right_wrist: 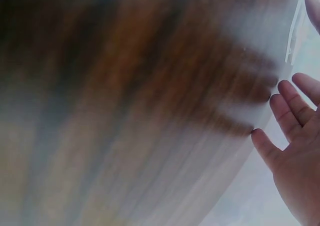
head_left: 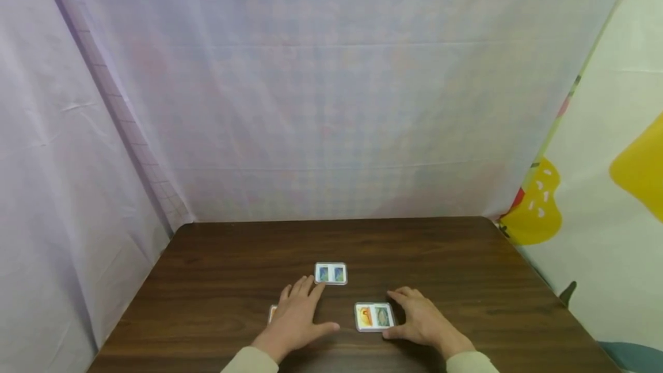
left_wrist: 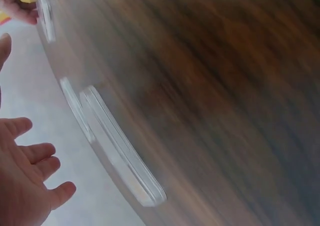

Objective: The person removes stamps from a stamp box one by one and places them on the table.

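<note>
Three flat clear-edged picture cards lie on the dark wooden table. The right card [head_left: 374, 317] carries an orange and a green picture, and my right hand [head_left: 422, 320] is at its right side, thumb by the near corner and fingers by the far one. My left hand [head_left: 294, 318] hovers with spread fingers, covering most of the left card [head_left: 271, 311]. Ahead of it is the far card [head_left: 331, 273], with two blue-green pictures. Edge-on in the left wrist view, the left card [left_wrist: 125, 148] looks thick. The right wrist view shows my right fingers [right_wrist: 290, 111] fairly straight.
The brown wooden table [head_left: 233, 258] reaches back to a pale curtain [head_left: 331, 102]. White cloth [head_left: 67, 160] hangs at the left, and a white cloth with yellow shapes [head_left: 585, 189] at the right.
</note>
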Tool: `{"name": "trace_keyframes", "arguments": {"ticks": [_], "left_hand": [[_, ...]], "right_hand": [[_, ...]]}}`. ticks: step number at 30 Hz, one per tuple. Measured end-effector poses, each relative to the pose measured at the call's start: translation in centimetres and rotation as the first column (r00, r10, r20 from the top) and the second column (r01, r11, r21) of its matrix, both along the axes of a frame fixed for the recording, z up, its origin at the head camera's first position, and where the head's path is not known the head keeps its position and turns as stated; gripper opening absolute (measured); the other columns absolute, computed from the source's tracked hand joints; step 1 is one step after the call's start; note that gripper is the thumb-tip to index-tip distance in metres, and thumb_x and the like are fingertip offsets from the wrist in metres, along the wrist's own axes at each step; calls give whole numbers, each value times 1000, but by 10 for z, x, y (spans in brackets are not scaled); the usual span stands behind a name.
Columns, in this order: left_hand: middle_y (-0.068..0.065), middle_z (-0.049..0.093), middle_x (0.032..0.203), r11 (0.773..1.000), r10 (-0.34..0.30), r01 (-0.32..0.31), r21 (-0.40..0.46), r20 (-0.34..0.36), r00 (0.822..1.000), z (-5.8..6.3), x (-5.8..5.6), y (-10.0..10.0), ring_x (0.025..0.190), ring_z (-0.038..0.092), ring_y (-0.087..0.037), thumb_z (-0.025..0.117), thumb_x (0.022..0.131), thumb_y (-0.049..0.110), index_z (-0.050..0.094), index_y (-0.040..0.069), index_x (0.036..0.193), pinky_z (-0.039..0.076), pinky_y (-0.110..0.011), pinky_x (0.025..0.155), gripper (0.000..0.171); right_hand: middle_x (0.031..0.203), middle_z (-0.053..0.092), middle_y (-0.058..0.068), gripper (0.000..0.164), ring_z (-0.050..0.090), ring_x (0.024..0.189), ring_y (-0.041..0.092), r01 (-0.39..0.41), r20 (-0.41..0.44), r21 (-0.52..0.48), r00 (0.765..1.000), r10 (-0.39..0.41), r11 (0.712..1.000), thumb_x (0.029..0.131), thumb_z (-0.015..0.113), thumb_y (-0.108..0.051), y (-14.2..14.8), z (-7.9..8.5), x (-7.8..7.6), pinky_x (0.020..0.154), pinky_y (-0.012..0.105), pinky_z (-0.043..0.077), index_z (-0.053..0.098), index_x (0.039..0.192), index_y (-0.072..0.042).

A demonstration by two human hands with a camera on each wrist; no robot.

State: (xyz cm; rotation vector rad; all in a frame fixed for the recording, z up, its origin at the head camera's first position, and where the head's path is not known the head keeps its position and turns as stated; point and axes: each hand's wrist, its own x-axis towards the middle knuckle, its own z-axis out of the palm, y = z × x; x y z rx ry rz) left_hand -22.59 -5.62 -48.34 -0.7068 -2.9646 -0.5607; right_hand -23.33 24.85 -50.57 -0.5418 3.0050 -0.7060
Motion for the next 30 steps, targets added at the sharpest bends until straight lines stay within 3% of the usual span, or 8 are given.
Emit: {"name": "trace_keyframes", "arguments": {"ticks": [16, 30], "left_hand": [[-18, 43, 148, 995, -100, 100, -2, 24, 995, -3, 3, 29, 137, 38, -37, 69, 86, 56, 46, 9, 147, 32, -55, 109, 80], [-12, 55, 136, 986, -163, 161, -48, -48, 985, -11, 4, 42, 126, 50, -28, 71, 86, 51, 50, 9, 143, 41, -49, 102, 74]], "right_hand": [[120, 59, 9, 86, 53, 115, 37, -36, -40, 21, 999, 37, 999, 62, 89, -49, -2, 1, -2, 96, 63, 39, 63, 128, -1], [119, 59, 9, 77, 53, 113, 37, -59, -29, 3, 998, 59, 998, 65, 88, -44, -4, 2, -3, 97, 65, 36, 65, 124, -1]]}}
